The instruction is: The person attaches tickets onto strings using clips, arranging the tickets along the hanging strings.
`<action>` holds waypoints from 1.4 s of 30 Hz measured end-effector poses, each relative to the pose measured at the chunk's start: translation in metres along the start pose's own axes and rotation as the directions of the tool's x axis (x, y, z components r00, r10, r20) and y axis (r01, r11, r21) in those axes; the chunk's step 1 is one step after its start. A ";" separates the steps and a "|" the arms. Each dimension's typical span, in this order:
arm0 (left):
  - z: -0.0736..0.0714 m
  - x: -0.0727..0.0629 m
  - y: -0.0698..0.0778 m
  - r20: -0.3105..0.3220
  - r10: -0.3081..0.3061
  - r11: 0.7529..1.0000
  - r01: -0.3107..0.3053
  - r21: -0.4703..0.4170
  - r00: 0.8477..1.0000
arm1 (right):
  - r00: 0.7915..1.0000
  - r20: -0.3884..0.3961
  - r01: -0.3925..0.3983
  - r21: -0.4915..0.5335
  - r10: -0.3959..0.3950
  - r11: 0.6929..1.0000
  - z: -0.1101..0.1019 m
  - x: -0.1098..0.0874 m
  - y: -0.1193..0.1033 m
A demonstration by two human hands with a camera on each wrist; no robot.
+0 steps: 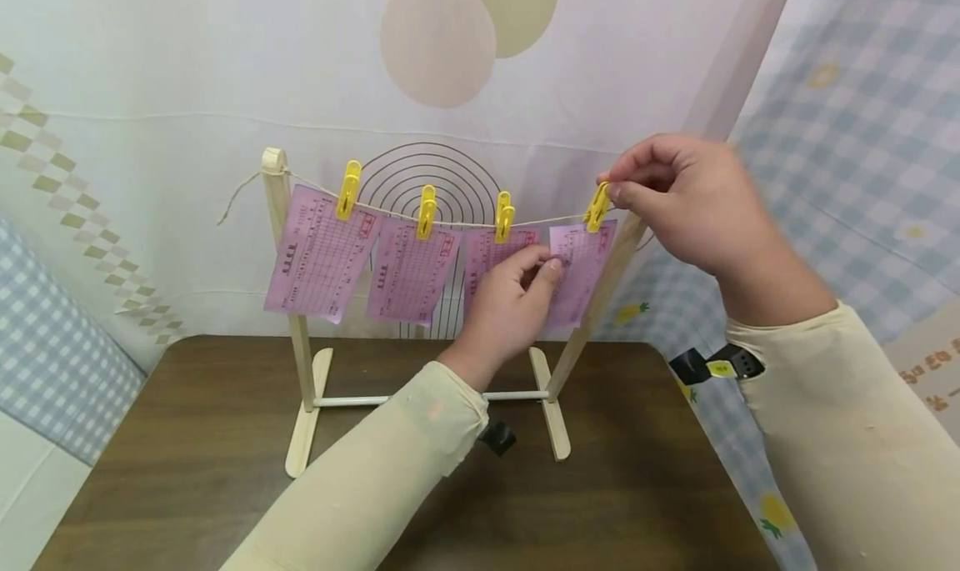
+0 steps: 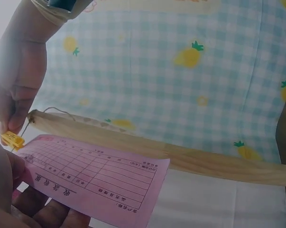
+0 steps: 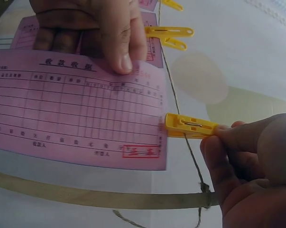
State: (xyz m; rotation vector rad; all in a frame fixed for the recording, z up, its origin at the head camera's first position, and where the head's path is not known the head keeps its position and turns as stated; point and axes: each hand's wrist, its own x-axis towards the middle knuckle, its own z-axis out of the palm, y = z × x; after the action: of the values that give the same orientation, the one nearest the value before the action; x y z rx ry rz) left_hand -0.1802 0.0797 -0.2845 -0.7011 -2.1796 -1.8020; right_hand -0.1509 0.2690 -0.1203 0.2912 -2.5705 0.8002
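A pink receipt slip (image 1: pixel 580 279) is at the right end of a string, and my left hand (image 1: pixel 513 304) pinches its left edge between thumb and fingers. My right hand (image 1: pixel 690 200) grips the upper end of a yellow clothespin (image 1: pixel 597 207) between thumb and fingertips. In the right wrist view the tip of that clothespin (image 3: pixel 190 126) sits over the string, right at the slip's edge. Several more pink slips hang to the left, each under its own yellow clothespin; the nearest slip (image 1: pixel 477 258) is partly hidden by my left hand.
The string (image 1: pixel 555 219) runs between two wooden posts (image 1: pixel 277 196) of a stand. Flat wooden feet (image 1: pixel 307 425) and a white crossbar (image 1: pixel 352 402) rest on a brown table (image 1: pixel 187 488). Patterned cloth (image 1: pixel 247 46) hangs behind, with checked cloth (image 1: pixel 847 179) on the right.
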 end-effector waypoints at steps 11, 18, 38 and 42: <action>-0.003 0.001 0.005 0.011 0.015 1.000 -0.015 0.013 1.000 | 1.000 0.022 0.010 -0.022 -0.010 1.000 0.001 -0.002 -0.001; -0.001 0.001 0.006 0.016 0.019 1.000 -0.019 -0.007 1.000 | 0.996 0.074 0.042 -0.002 -0.042 0.999 0.000 -0.005 -0.004; -0.009 -0.008 -0.002 0.019 -0.017 0.994 0.019 -0.110 1.000 | 0.989 0.084 0.120 0.041 -0.123 0.992 0.004 -0.022 0.000; -0.015 -0.016 -0.007 0.028 -0.035 0.991 0.038 -0.130 0.999 | 0.987 0.021 0.160 0.063 -0.162 0.985 0.010 -0.038 0.004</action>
State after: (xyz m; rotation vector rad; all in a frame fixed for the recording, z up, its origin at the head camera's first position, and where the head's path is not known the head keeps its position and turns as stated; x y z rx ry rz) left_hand -0.1719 0.0606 -0.2943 -0.7202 -2.1184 -1.9794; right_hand -0.1222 0.2688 -0.1468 0.5250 -2.5110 0.8207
